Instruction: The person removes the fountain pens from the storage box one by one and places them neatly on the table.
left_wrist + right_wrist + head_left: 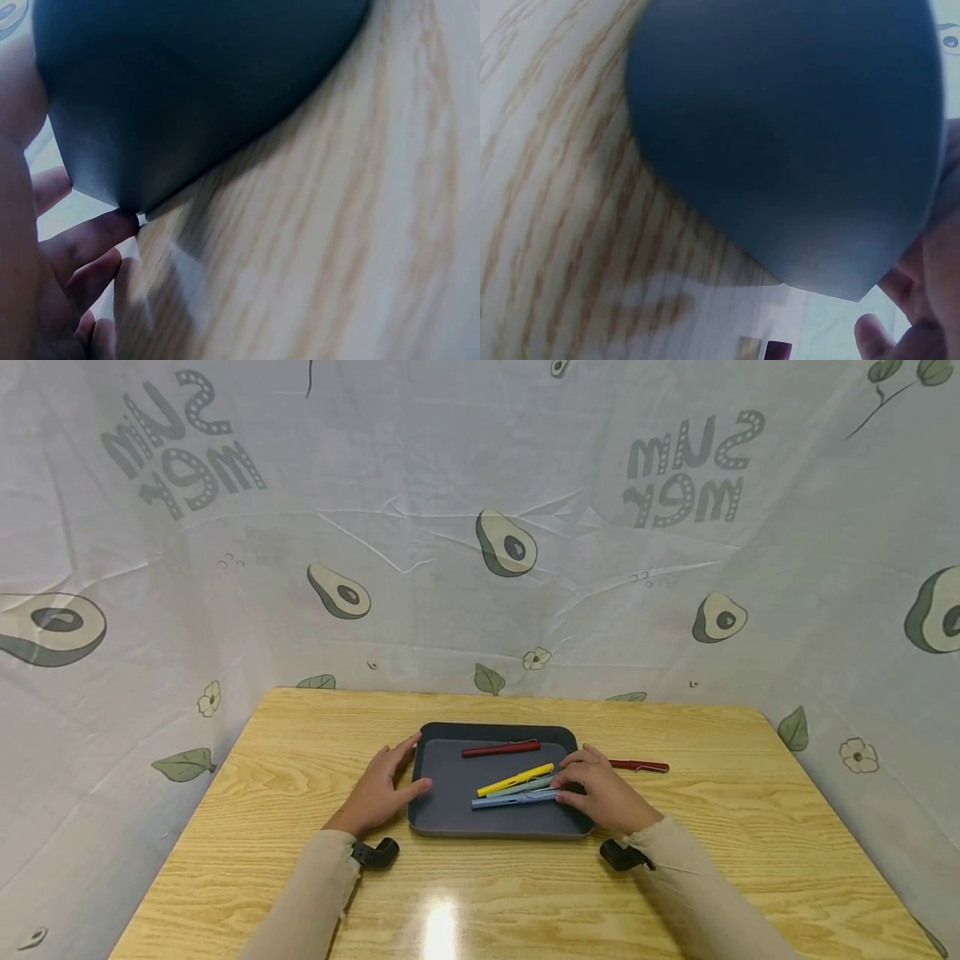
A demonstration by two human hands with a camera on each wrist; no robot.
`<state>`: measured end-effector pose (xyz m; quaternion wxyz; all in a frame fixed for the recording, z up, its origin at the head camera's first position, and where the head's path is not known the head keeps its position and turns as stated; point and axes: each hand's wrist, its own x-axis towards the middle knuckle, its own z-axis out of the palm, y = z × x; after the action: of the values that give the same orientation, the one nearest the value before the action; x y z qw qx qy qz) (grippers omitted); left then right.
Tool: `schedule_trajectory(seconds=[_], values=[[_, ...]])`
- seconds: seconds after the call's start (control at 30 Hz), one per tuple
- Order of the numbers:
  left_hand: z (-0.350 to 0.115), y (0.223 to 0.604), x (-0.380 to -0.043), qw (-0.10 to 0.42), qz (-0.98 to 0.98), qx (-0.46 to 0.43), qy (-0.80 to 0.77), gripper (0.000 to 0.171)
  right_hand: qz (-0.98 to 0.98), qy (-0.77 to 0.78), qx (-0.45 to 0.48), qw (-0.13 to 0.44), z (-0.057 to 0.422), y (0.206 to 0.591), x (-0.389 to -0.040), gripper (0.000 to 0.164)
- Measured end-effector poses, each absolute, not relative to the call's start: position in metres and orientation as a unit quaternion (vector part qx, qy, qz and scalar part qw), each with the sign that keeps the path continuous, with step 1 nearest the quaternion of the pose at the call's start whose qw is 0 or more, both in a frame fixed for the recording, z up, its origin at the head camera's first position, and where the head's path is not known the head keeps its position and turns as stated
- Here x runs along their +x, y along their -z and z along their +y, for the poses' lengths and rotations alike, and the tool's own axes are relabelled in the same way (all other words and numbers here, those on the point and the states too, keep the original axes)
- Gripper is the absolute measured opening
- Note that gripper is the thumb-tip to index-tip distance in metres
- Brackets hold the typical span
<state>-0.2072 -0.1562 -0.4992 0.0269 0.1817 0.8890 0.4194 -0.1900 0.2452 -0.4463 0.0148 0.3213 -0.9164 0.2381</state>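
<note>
A dark grey tray [442,777] lies on the wooden table. In it are a dark red pen [501,749] at the back, then a yellow pen [516,780], a grey-green pen [517,788] and a light blue pen [513,799] close together. My right hand [600,789] reaches over the tray's right rim, thumb and index finger pinching the light blue pen's right end. The grey-green pen's end runs under its fingers. My left hand [384,789] rests against the left rim, fingers spread, thumb over the tray. The left wrist view shows its fingers [94,236] by the tray's outer wall [187,90].
Another dark red pen [639,766] lies on the table [720,810] right of the tray, partly behind the right hand. A patterned cloth [420,610] hangs behind the table. The tray's outer wall [780,150] fills much of the right wrist view.
</note>
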Motion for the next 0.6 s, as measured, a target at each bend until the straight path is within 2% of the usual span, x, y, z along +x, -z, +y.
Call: schedule_trajectory(seconds=[0.2,0.6], values=[[-0.1562,0.4998,-0.2066,0.032,0.889,0.178,-0.421,0.084,-0.922,-0.228,0.308,0.046,0.2451,0.4462,-0.1874,0.014],[-0.1562,0.4990,-0.2067,0.032,0.885,0.177,-0.429,0.084,-0.928,-0.248,0.275,0.051,0.2486,0.4449,-0.1887,0.015]])
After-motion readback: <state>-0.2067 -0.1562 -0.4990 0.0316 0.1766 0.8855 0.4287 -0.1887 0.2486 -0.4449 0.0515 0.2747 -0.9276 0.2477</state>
